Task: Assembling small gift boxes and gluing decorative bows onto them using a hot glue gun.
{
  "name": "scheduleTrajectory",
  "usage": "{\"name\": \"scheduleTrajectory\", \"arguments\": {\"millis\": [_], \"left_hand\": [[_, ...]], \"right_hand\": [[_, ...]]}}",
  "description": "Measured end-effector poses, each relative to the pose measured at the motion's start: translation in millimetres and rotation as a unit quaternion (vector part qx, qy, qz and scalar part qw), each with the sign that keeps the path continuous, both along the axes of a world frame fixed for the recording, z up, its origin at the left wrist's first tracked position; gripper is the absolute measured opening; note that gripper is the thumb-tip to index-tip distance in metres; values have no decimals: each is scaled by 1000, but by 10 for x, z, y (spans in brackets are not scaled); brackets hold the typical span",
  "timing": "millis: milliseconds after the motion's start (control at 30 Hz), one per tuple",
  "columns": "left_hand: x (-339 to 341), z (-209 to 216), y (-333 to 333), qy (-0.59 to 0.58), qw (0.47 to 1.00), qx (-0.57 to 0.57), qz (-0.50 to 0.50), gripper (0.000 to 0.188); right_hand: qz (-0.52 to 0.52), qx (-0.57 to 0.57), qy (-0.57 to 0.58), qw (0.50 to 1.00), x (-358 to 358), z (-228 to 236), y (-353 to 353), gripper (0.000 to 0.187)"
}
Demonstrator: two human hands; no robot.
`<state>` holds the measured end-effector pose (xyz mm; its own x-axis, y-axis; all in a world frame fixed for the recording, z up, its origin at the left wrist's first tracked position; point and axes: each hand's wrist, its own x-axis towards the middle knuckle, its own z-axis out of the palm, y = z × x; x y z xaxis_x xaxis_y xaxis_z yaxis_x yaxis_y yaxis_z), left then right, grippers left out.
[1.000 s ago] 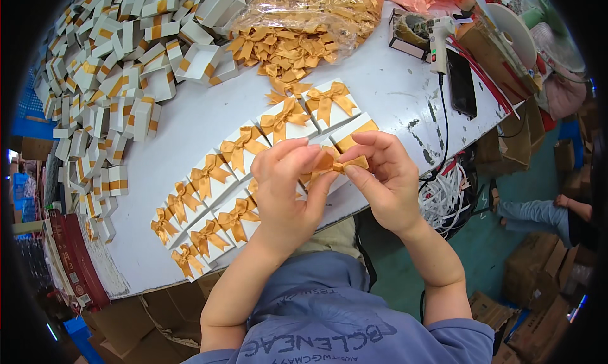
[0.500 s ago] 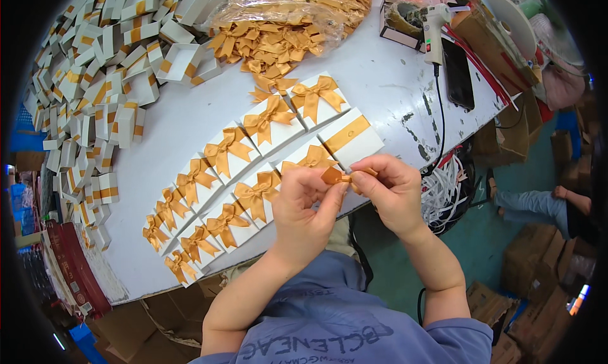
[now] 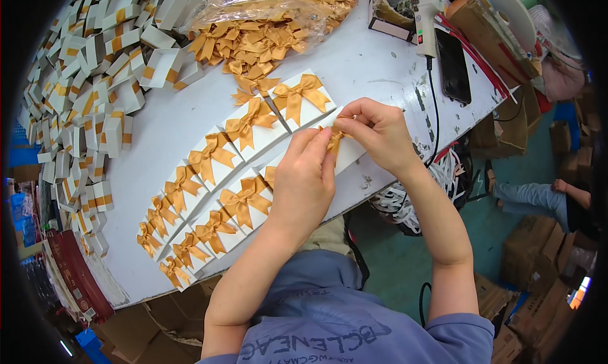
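Holding gold bow (image 3: pixel 336 138) right of frame's centre, over white box (image 3: pixel 350 153). Pinching it in narrow grip of left hand (image 3: pixel 305 177), likewise in narrow grip of right hand (image 3: pixel 380 135). Working beside rows of bow-topped boxes (image 3: pixel 251 125) at centre, on white surface (image 3: pixel 380 66). Facing loose bows (image 3: pixel 253 42) at upper centre, heaped open boxes (image 3: pixel 161 68) at upper left, glue gun (image 3: pixel 425 33) and black phone (image 3: pixel 453 66) at upper right.

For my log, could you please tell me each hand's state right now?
Left hand: closed, holding the gold bow.
Right hand: closed, pinching that gold bow.
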<state>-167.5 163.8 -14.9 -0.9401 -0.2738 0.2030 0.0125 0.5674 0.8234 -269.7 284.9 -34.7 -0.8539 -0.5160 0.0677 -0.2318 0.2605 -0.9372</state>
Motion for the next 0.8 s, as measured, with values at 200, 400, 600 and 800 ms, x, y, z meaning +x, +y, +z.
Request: {"name": "scheduleTrajectory", "arguments": {"millis": [200,400,600,800], "left_hand": [[-10,24,35,-44,996,-80,-3,31],[-7,-52,60,21,916,-400,2,37],[25,-122,49,26,921,-388,3,36],[68,-76,56,-18,904,-427,-25,41]], "right_hand": [[8,25,46,999,6,-30,-32,9],[-10,59,216,974,32,-61,-30,13],[-60,112,235,963,48,-96,60,30],[93,211,433,871,231,-34,258,54]]}}
